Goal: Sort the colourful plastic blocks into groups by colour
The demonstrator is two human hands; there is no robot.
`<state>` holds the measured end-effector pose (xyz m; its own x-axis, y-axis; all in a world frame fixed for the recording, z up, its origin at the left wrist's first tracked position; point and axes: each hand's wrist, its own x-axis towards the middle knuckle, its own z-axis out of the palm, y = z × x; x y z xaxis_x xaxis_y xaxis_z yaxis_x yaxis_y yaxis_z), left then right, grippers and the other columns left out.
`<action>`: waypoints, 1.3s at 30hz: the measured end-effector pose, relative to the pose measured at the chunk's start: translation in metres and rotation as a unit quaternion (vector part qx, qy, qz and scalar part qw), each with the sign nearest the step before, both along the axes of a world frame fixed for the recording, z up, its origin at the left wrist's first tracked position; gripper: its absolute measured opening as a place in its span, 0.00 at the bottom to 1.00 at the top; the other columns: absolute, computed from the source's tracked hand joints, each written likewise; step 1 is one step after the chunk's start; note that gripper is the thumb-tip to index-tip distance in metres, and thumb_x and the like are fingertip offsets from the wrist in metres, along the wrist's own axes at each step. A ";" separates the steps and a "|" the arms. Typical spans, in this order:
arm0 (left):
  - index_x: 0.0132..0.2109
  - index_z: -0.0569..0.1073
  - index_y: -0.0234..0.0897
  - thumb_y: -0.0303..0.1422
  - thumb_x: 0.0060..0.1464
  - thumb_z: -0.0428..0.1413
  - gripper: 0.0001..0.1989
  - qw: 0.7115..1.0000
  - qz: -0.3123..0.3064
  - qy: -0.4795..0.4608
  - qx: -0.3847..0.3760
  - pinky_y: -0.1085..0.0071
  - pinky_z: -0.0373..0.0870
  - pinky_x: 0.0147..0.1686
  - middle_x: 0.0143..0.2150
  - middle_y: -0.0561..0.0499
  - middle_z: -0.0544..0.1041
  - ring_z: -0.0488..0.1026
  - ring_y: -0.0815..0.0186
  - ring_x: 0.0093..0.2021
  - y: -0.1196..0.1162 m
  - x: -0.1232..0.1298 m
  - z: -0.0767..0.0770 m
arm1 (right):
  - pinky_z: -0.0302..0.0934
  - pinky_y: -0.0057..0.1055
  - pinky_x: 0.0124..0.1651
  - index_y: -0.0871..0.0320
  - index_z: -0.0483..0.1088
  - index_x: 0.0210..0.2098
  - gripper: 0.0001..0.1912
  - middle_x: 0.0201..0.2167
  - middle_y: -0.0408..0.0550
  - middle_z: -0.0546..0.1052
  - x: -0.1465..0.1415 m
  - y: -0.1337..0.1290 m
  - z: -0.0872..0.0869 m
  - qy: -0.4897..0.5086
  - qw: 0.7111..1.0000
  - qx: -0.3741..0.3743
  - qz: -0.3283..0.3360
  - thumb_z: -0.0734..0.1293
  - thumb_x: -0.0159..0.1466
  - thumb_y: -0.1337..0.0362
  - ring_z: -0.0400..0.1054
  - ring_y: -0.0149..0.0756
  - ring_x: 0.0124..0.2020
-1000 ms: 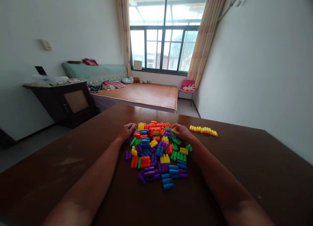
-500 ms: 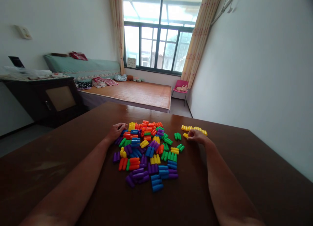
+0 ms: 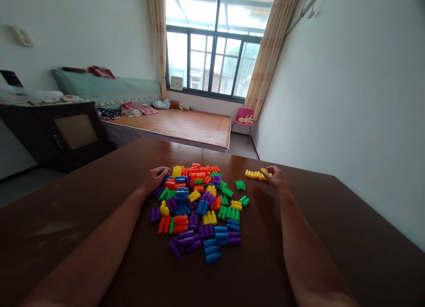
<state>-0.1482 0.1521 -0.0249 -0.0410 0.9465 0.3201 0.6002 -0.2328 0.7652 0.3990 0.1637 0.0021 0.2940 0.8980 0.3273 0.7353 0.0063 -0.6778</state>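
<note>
My right hand (image 3: 275, 178) pinches a yellow toy building block (image 3: 264, 170) at the right end of a row of yellow blocks (image 3: 253, 174). The fingers cover part of the row, so I cannot tell whether the held block touches it. My left hand (image 3: 156, 178) rests at the left edge of a pile of plastic blocks, its fingers curled together beside a yellow block (image 3: 176, 171); whatever lies under those fingers is hidden. Orange blocks (image 3: 199, 176) lie at the back of the pile, purple blocks (image 3: 186, 240) and blue blocks (image 3: 211, 251) at the front.
Between the pile and the yellow row lies a green block (image 3: 240, 185), with another green block (image 3: 244, 201) nearer me. The brown table (image 3: 299, 236) carries everything. Beyond its far edge stand a bed (image 3: 186, 123) and a pink chair (image 3: 243, 117); a dark cabinet (image 3: 46, 134) is at left.
My right hand has moved right and slightly away from me, bringing the yellow block from in front of the row up to its right end. My left hand stays by the pile.
</note>
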 end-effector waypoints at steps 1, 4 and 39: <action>0.43 0.78 0.34 0.52 0.52 0.49 0.27 1.000 0.001 0.003 -0.002 0.69 0.71 0.37 0.36 0.46 0.81 0.77 0.58 0.37 0.000 0.000 0.000 | 0.64 0.34 0.40 0.60 0.71 0.41 0.21 0.39 0.54 0.78 0.004 0.000 0.002 -0.003 0.999 0.026 -0.047 0.67 0.55 0.50 0.71 0.39 0.37; 0.43 0.78 0.35 0.52 0.52 0.49 0.27 1.000 0.007 0.008 -0.004 0.69 0.71 0.37 0.35 0.47 0.81 0.77 0.58 0.37 0.000 0.001 0.002 | 0.62 0.36 0.38 0.59 0.71 0.39 0.22 0.36 0.54 0.77 0.006 -0.003 0.004 -0.053 0.990 0.041 -0.122 0.65 0.57 0.46 0.70 0.41 0.35; 0.43 0.79 0.34 0.52 0.49 0.51 0.27 1.000 -0.004 0.005 -0.002 0.67 0.71 0.38 0.36 0.46 0.81 0.77 0.59 0.36 -0.014 0.010 0.018 | 0.60 0.43 0.51 0.47 0.73 0.50 0.16 0.49 0.51 0.74 -0.192 -0.066 0.030 -0.324 0.838 0.008 0.440 0.68 0.62 0.63 0.62 0.44 0.53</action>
<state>-0.1383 0.1378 -0.0072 -0.0304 0.9478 0.3174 0.6067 -0.2349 0.7594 0.2075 0.0975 0.0325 -0.7226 0.6682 0.1769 0.6550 0.7437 -0.1337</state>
